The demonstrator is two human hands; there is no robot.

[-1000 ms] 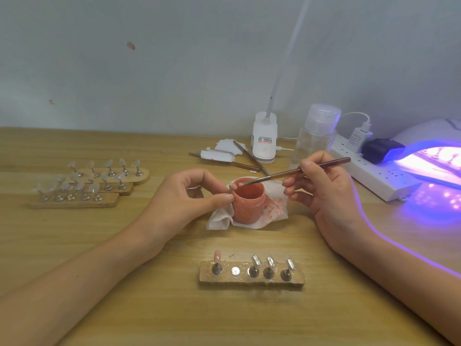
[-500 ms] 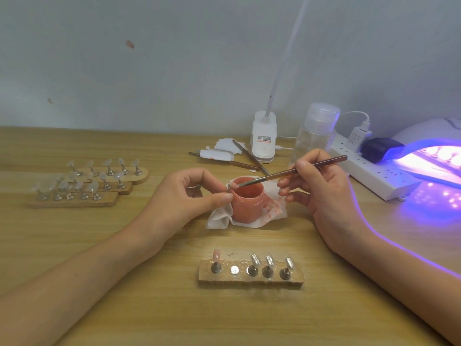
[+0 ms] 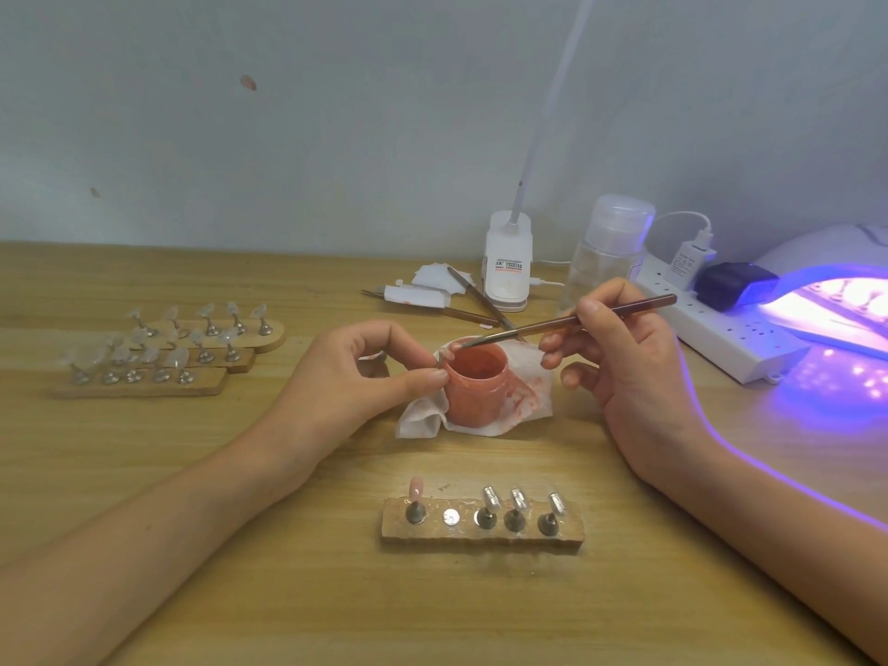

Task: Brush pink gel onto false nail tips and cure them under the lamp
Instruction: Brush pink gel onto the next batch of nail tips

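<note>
Our left hand (image 3: 346, 377) closes thumb and forefinger into a pinch just left of the jar (image 3: 475, 391). A pale tip (image 3: 446, 351) pokes out of that pinch over the jar's left rim. How the tip is mounted we cannot tell. The thumb's end touches the jar's wall. Our right hand (image 3: 624, 372), right of the jar, clamps the brush (image 3: 567, 322) between thumb and forefinger like a pen, with the other fingers loosely curled beneath. The bristle end meets the tip at the jar's left rim, and the handle slants up and to the right, away from the jar.

Against a second ago, we find little changed. Both grips hold, and the bristles stay at the jar's left rim.

The open jar stands on a pink-stained tissue (image 3: 531, 367) on a wooden table (image 3: 240, 593). Nearer us than the jar, a holder (image 3: 480, 535) carries a pink tip (image 3: 416, 487), a bare disc (image 3: 450, 516) and three clear tips (image 3: 517, 497). Far left of the jar lie three more holders (image 3: 144, 389), staggered. Behind the jar we see tools (image 3: 473, 300), a white desk lamp (image 3: 508, 262) and a clear bottle (image 3: 610, 252). Right of the jar lies a power strip (image 3: 730, 338), and beyond it the lamp (image 3: 831, 305) glows violet, tinting our right forearm. Farther behind the jar rises a pale wall (image 3: 336, 137).
</note>
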